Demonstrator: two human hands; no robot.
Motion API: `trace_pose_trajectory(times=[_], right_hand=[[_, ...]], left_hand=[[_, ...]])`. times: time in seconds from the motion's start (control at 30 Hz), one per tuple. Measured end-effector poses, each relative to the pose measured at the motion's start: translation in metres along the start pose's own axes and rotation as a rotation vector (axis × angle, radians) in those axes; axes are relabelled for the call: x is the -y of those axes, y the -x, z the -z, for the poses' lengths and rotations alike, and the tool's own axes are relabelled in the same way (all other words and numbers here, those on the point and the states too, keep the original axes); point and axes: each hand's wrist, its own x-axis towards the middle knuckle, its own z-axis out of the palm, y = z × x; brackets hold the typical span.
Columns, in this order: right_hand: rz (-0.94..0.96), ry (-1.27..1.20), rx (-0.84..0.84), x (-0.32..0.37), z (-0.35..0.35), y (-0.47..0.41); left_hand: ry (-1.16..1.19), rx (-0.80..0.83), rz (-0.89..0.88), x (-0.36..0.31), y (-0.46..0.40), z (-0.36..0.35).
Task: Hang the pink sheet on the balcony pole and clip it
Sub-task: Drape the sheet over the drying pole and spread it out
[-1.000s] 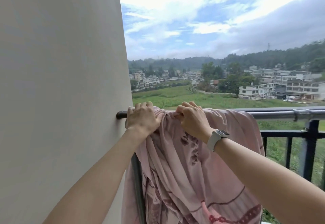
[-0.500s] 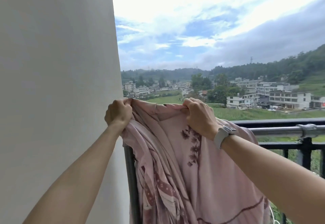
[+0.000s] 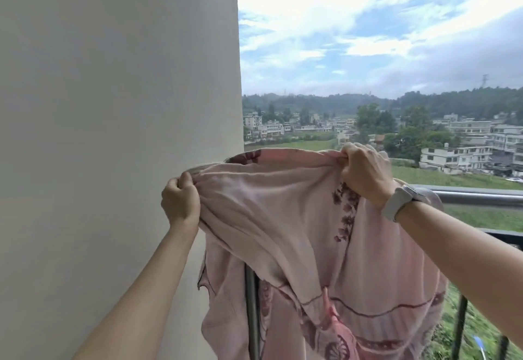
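Note:
The pink sheet (image 3: 283, 218), printed with dark red flowers and lines, hangs bunched between my two hands in front of the railing. My left hand (image 3: 181, 201) grips its left top edge close to the wall. My right hand (image 3: 365, 175), with a grey watch on the wrist, grips the top edge further right and higher. The grey metal balcony pole (image 3: 481, 198) runs horizontally at the right; its left part is hidden behind the sheet. The sheet's right side drapes over the pole behind my right wrist. No clip is visible.
A plain beige wall (image 3: 113, 133) fills the left half, right beside my left hand. Below the pole, black railing bars (image 3: 461, 323) and a grey upright post (image 3: 252, 317) stand behind the sheet. Beyond lie fields and buildings far below.
Both hands have lifted the sheet's top edge up off the pole and moved apart, spreading the fabric wider. The right hand has gone right and up.

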Motion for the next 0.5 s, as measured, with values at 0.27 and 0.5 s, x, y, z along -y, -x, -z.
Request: trace_pose_trajectory(times=[0.27, 0.5], right_hand=[[0.324, -0.029, 0.143, 0.031, -0.024, 0.047], [0.308, 0.003, 0.024, 0.008, -0.032, 0.062]], left_hand=[[-0.446, 0.631, -0.245, 0.058, 0.090, 0.049], [-0.688, 0.304, -0.442, 0.075, 0.093, 0.049]])
